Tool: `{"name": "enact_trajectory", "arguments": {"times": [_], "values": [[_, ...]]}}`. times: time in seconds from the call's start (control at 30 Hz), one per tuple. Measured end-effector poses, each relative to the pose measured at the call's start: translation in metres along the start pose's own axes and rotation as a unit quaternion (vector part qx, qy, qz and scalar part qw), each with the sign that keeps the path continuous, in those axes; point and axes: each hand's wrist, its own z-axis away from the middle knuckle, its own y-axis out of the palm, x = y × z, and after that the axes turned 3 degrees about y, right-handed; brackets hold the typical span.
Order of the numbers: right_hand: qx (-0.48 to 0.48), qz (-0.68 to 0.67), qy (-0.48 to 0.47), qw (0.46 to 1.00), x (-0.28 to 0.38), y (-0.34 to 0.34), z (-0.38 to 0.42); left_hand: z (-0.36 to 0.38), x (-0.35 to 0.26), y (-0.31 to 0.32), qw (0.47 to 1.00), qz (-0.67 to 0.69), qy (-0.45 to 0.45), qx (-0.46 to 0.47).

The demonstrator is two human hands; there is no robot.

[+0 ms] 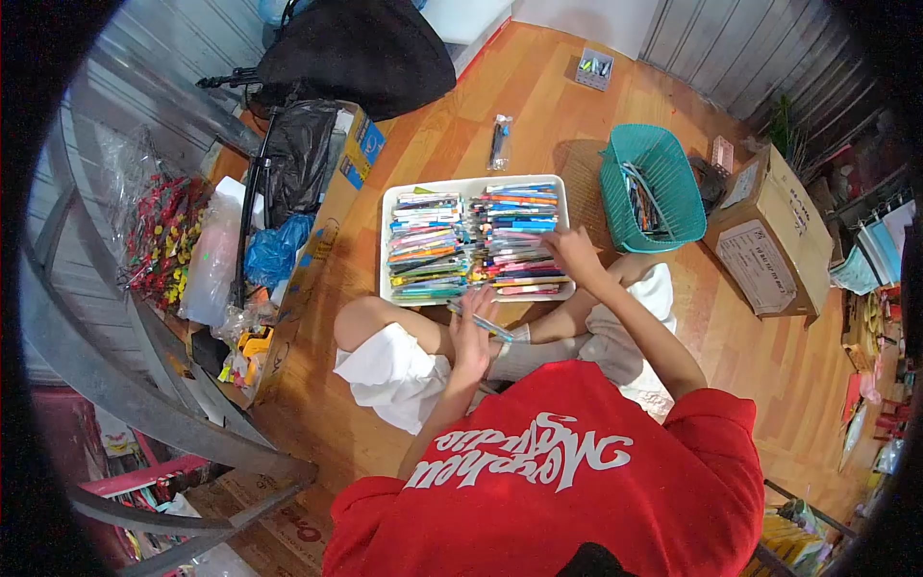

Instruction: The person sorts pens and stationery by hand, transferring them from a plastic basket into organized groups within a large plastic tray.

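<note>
A white tray [385, 240] lies on the floor by my crossed legs, with pens [428, 240] stacked sideways in two columns. My left hand [471, 335] is at the tray's near edge, closed around a few slim pens [496, 329] that stick out toward the lower right. Over the right column, my right hand [575, 258] bends down with its fingertips together at the pens' ends. What those fingertips pinch, if anything, is too small to make out.
Right of the tray stands a teal basket [663, 144] holding more pens. Beyond it is a cardboard box [769, 240]. A small packet [500, 142] and a little grey bin [594, 69] sit farther back. At left are an open, filled carton [332, 216] and a curved metal frame [115, 375].
</note>
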Motion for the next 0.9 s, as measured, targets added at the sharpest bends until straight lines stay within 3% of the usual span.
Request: {"name": "enact_trajectory", "arguments": {"times": [0.13, 0.23, 0.4, 0.47, 0.5, 0.53, 0.63, 0.67, 0.8, 0.9], "values": [[-0.058, 0.194, -0.036, 0.979, -0.014, 0.017, -0.024, 0.006, -0.003, -0.015, 1.0, -0.005, 0.009, 0.001], [-0.122, 0.165, -0.034, 0.978, -0.011, 0.016, -0.014, 0.007, 0.0, -0.02, 1.0, -0.011, 0.005, -0.006], [-0.065, -0.039, -0.023, 0.997, 0.012, 0.0, 0.037, 0.003, 0.005, -0.001, 1.0, 0.001, -0.005, 0.017], [0.119, -0.225, 0.028, 0.967, 0.044, -0.02, 0.058, -0.004, 0.013, 0.014, 0.999, -0.002, -0.007, 0.035], [0.081, -0.299, -0.081, 0.947, 0.065, -0.033, 0.064, -0.007, 0.017, 0.022, 0.999, -0.001, -0.007, 0.047], [0.173, -0.364, -0.051, 0.914, 0.069, -0.027, 0.07, -0.008, 0.02, 0.031, 0.998, 0.0, -0.007, 0.059], [0.214, -0.33, 0.065, 0.917, 0.079, -0.028, 0.074, -0.007, 0.022, 0.047, 0.997, -0.013, -0.002, 0.078], [0.151, -0.319, -0.002, 0.936, 0.076, -0.026, 0.072, -0.009, 0.023, 0.044, 0.997, -0.002, -0.005, 0.077], [0.127, -0.246, -0.061, 0.959, 0.067, -0.026, 0.05, -0.007, 0.014, 0.039, 0.997, 0.003, -0.044, 0.057], [0.086, -0.146, -0.024, 0.985, 0.026, -0.003, 0.014, -0.001, 0.005, 0.037, 0.999, 0.0, -0.04, 0.007]]}}
